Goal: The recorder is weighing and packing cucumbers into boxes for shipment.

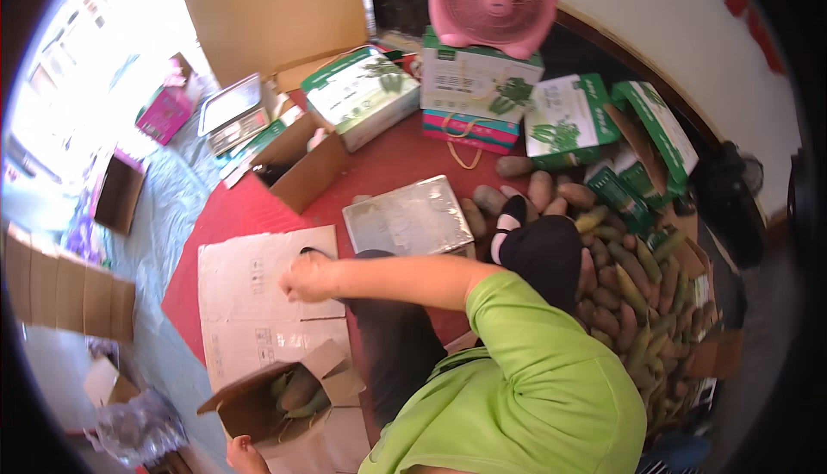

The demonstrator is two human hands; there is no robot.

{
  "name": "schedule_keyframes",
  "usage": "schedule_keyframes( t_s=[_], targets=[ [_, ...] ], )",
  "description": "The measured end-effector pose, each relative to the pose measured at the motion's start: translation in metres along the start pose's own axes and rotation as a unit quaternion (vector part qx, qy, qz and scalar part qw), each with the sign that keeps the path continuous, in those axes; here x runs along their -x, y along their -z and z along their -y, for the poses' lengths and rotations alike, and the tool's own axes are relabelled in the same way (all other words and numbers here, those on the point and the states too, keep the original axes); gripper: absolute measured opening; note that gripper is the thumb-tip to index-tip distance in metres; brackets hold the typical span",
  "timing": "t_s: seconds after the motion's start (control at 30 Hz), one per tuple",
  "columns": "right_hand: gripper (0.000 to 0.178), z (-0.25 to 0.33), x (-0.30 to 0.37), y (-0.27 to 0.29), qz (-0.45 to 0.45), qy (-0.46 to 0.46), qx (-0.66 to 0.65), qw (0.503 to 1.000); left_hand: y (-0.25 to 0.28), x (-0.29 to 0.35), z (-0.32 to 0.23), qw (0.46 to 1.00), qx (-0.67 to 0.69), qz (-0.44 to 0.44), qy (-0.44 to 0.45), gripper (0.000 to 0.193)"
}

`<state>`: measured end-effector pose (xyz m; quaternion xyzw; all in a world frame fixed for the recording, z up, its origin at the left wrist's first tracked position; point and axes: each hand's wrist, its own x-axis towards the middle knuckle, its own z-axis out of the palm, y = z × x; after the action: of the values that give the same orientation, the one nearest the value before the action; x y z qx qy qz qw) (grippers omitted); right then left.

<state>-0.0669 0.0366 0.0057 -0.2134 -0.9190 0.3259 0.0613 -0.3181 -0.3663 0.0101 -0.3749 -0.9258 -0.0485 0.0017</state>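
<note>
My right hand (308,277) is closed above a flattened cardboard sheet (228,271), its arm reaching across to the left. A small dark curved piece shows beside the fingers; what they hold I cannot make out. My left hand (245,455), at the bottom edge, has its bent fingers on the near side of an open cardboard box (332,435). Inside that box lie several brown and greenish long vegetables (301,389), partly hidden by flaps. To the right of my body spreads a heap of reddish-brown and yellow-green elongated produce (633,280).
A silver flat-topped case (409,217) lies ahead on the red mat (233,207). Beyond are an open brown box (301,177), green-and-white cartons (362,99) and a pink fan (494,4) on stacked boxes. Folded cartons (73,289) stand on blue sheeting (159,276) at left.
</note>
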Motion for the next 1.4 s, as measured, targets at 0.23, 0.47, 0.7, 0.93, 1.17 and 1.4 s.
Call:
schedule_keyframes(
  t_s=[0.23,0.47,0.7,0.93,1.17,1.4],
  targets=[
    [0.017,-0.104,0.130,0.121,-0.167,-0.174,0.026,0.970,0.024,-0.051,-0.138,0.972,0.116,-0.074,-0.189,0.005],
    [0.019,-0.209,0.317,0.157,-0.366,-0.315,-0.026,0.875,0.004,-0.067,-0.337,0.875,0.218,0.003,-0.433,0.006],
    [0.011,-0.271,0.511,0.131,-0.530,-0.467,-0.175,0.686,-0.005,-0.044,-0.462,0.827,0.218,0.057,-0.515,0.007],
    [0.013,-0.284,0.631,0.122,-0.664,-0.517,-0.236,0.486,-0.015,-0.050,-0.465,0.852,0.186,0.044,-0.488,0.007],
    [0.044,-0.308,0.676,0.137,-0.741,-0.491,-0.248,0.383,-0.014,-0.048,-0.467,0.865,0.142,0.021,-0.480,0.007],
    [0.080,-0.311,0.708,0.155,-0.783,-0.425,-0.320,0.322,-0.013,-0.052,-0.465,0.875,0.148,0.013,-0.461,0.006]
  ],
)
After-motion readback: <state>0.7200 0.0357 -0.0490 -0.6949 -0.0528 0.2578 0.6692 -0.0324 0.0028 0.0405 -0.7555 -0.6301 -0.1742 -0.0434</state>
